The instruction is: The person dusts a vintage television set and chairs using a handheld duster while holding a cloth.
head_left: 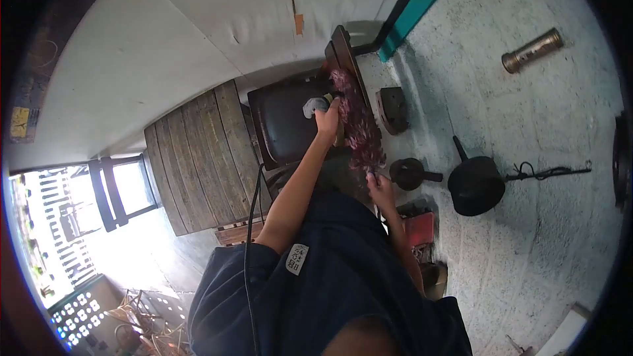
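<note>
My right hand point(380, 191) is closed round the lower end of a shaggy reddish-purple duster point(359, 125), whose long head stretches up beside a dark wooden chair back. Near the duster's middle is my left hand point(328, 122), with its fingers bent round a grey cloth point(315, 107). Something dark and yellowish shows by those fingers, too small to make out. The black padded chair seat point(287, 122) lies just left of my left hand. Part of the chair's wooden frame point(341, 46) rises above the duster.
A slatted wooden table point(198, 151) stands left of the chair. On the pale rough wall point(541, 132) at right are an old iron point(393, 111), a small dark pan point(407, 174), a black saucepan point(476, 186) and a metal flashlight point(533, 50). A black cord point(249, 250) hangs by my left arm.
</note>
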`<state>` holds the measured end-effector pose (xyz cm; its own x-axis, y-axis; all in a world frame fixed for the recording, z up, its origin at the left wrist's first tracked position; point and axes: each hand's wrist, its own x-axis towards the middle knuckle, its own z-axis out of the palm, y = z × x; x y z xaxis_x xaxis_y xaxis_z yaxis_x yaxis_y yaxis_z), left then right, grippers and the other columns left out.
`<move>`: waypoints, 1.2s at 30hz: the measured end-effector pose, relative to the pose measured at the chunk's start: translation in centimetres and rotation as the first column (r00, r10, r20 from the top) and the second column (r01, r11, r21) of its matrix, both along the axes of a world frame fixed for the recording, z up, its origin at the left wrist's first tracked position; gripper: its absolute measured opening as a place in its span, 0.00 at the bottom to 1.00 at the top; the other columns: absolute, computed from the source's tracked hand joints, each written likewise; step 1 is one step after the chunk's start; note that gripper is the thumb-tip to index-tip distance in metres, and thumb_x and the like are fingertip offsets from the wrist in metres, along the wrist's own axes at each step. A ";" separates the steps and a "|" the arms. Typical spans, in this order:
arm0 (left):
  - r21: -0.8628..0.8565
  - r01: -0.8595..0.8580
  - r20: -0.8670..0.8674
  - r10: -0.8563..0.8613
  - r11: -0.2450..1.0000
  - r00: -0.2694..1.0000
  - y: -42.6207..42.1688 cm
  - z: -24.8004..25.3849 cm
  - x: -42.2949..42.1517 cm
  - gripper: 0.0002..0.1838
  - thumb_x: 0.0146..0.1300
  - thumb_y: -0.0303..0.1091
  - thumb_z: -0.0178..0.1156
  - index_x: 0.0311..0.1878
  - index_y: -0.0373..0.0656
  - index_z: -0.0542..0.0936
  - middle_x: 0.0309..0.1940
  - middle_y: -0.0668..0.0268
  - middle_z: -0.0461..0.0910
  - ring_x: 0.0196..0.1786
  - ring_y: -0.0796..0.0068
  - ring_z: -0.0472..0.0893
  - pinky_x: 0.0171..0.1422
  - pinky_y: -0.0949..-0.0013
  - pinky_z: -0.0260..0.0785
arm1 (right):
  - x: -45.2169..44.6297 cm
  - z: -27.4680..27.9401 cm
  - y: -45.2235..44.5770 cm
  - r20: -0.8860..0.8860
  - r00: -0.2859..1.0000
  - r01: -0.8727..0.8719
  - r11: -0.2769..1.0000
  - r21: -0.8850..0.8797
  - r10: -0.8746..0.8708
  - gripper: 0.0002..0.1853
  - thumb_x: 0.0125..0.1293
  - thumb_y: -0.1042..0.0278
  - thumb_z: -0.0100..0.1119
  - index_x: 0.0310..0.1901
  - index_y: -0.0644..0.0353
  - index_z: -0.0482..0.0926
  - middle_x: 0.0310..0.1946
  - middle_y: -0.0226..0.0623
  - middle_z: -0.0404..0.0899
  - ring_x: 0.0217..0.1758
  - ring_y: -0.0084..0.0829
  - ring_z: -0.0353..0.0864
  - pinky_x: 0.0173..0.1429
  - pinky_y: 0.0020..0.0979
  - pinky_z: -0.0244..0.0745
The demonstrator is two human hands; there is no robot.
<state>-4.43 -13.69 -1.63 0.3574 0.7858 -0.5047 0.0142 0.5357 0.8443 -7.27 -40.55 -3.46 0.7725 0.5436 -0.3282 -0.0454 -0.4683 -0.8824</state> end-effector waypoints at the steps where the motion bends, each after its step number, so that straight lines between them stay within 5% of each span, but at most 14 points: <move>1: -0.045 0.034 0.005 -0.034 0.998 0.999 0.9 0.8 0.2 0.24 0.60 0.40 0.66 0.55 0.38 0.72 0.47 0.62 0.77 0.47 0.69 0.77 0.52 0.65 0.70 | 0.7 0.0 1.7 0.285 0.956 -0.060 0.997 -0.043 0.070 0.18 0.73 0.52 0.54 0.36 0.61 0.77 0.20 0.22 0.66 0.18 0.13 0.63 0.19 0.21 0.56; 2: -0.089 0.070 0.010 -0.069 0.994 0.998 2.0 1.6 0.4 0.26 0.60 0.40 0.66 0.57 0.38 0.71 0.48 0.62 0.77 0.47 0.69 0.77 0.52 0.65 0.70 | 1.5 0.3 2.6 0.282 0.956 -0.068 0.997 -0.045 0.078 0.18 0.73 0.52 0.54 0.36 0.61 0.77 0.20 0.22 0.66 0.18 0.13 0.63 0.19 0.21 0.56; 4: -0.033 0.059 0.049 -0.057 0.998 0.997 4.1 0.2 1.7 0.26 0.60 0.40 0.66 0.57 0.38 0.71 0.48 0.62 0.77 0.48 0.68 0.77 0.52 0.64 0.70 | 2.6 5.8 6.4 -0.413 0.907 0.098 0.995 0.030 -0.077 0.19 0.72 0.49 0.55 0.36 0.60 0.76 0.20 0.22 0.66 0.16 0.13 0.63 0.16 0.20 0.55; 8: 0.034 0.080 0.142 -0.084 0.996 0.986 9.1 -1.1 5.1 0.25 0.61 0.40 0.66 0.57 0.38 0.71 0.47 0.63 0.77 0.47 0.69 0.77 0.51 0.64 0.71 | 5.4 5.2 10.3 -0.223 0.974 0.036 0.999 -0.014 -0.038 0.19 0.72 0.49 0.55 0.35 0.59 0.75 0.20 0.22 0.66 0.15 0.13 0.62 0.15 0.20 0.54; 11: 0.020 0.111 0.103 -0.112 0.994 0.988 11.3 2.9 6.0 0.21 0.60 0.39 0.66 0.51 0.38 0.75 0.42 0.64 0.78 0.42 0.70 0.79 0.46 0.65 0.72 | 6.6 6.4 12.7 -0.431 0.895 0.126 0.992 0.003 -0.112 0.20 0.71 0.47 0.56 0.36 0.59 0.74 0.20 0.22 0.66 0.15 0.12 0.62 0.14 0.20 0.52; 14: 0.099 0.157 0.056 -0.163 0.983 0.985 14.9 -0.1 8.7 0.25 0.57 0.43 0.67 0.47 0.28 0.77 0.41 0.58 0.80 0.42 0.70 0.78 0.45 0.65 0.71 | 7.6 5.3 13.9 -0.198 0.979 0.053 0.998 -0.025 -0.057 0.19 0.72 0.48 0.55 0.38 0.59 0.75 0.21 0.22 0.66 0.15 0.12 0.62 0.14 0.20 0.51; 17: 0.075 0.155 0.067 -0.160 0.985 0.985 16.0 2.5 9.3 0.12 0.58 0.39 0.67 0.34 0.41 0.79 0.29 0.68 0.78 0.29 0.75 0.77 0.33 0.69 0.68 | 7.8 6.2 15.0 -0.414 0.903 0.124 0.992 0.002 -0.112 0.21 0.71 0.46 0.55 0.39 0.60 0.75 0.21 0.22 0.66 0.15 0.12 0.61 0.14 0.20 0.51; 19: 0.085 0.169 0.067 -0.175 0.982 0.982 17.8 -0.9 11.1 0.11 0.58 0.38 0.67 0.35 0.41 0.79 0.29 0.68 0.78 0.29 0.75 0.77 0.32 0.68 0.68 | 8.0 5.0 14.8 -0.180 0.982 0.046 0.998 -0.033 -0.051 0.20 0.72 0.47 0.55 0.39 0.60 0.75 0.22 0.22 0.67 0.15 0.12 0.61 0.14 0.20 0.51; 24: 0.113 0.158 0.025 -0.162 0.981 0.987 17.8 0.2 11.5 0.10 0.59 0.37 0.66 0.36 0.41 0.78 0.29 0.67 0.78 0.28 0.74 0.77 0.30 0.67 0.69 | 7.4 5.6 14.1 -0.304 0.949 0.090 0.996 -0.002 -0.086 0.21 0.72 0.47 0.55 0.39 0.60 0.75 0.21 0.22 0.67 0.15 0.12 0.61 0.14 0.20 0.51; 26: 0.092 0.200 0.128 -0.210 0.976 0.969 17.2 1.4 10.7 0.23 0.57 0.43 0.67 0.43 0.29 0.78 0.37 0.60 0.80 0.38 0.72 0.79 0.43 0.64 0.72 | 7.2 5.7 13.3 -0.253 0.965 0.079 0.996 0.034 -0.068 0.20 0.72 0.48 0.54 0.39 0.60 0.75 0.21 0.22 0.67 0.15 0.12 0.61 0.14 0.20 0.51; 29: 0.072 0.203 0.078 -0.209 0.976 0.975 15.8 2.0 9.7 0.20 0.58 0.41 0.67 0.42 0.32 0.79 0.37 0.61 0.80 0.38 0.73 0.79 0.42 0.65 0.71 | 6.5 6.2 11.7 -0.430 0.896 0.111 0.993 -0.027 -0.112 0.20 0.72 0.48 0.55 0.38 0.60 0.74 0.20 0.22 0.66 0.15 0.12 0.61 0.14 0.21 0.51; 32: 0.023 0.297 0.132 -0.298 0.955 0.945 14.9 0.7 8.5 0.17 0.58 0.39 0.67 0.42 0.34 0.79 0.36 0.62 0.80 0.36 0.74 0.78 0.40 0.64 0.71 | 5.1 4.5 8.5 -0.088 0.996 0.023 1.000 0.018 -0.021 0.19 0.72 0.49 0.54 0.34 0.59 0.74 0.19 0.22 0.66 0.15 0.12 0.62 0.15 0.21 0.52; 34: 0.032 0.210 0.146 -0.212 0.977 0.966 12.9 0.7 7.7 0.11 0.60 0.37 0.65 0.37 0.38 0.78 0.31 0.66 0.78 0.30 0.75 0.77 0.36 0.67 0.70 | 3.8 7.1 6.9 -0.250 0.965 0.053 0.990 -0.130 -0.085 0.21 0.73 0.53 0.53 0.29 0.64 0.74 0.18 0.29 0.71 0.16 0.20 0.69 0.22 0.29 0.63; 36: 0.041 0.122 0.158 -0.127 0.992 0.979 11.3 0.0 6.8 0.08 0.62 0.34 0.64 0.32 0.42 0.77 0.25 0.70 0.76 0.25 0.76 0.75 0.31 0.69 0.68 | 1.9 6.0 4.3 -0.142 0.989 0.040 0.995 -0.092 -0.053 0.21 0.73 0.53 0.53 0.29 0.64 0.74 0.17 0.29 0.70 0.16 0.20 0.69 0.23 0.30 0.64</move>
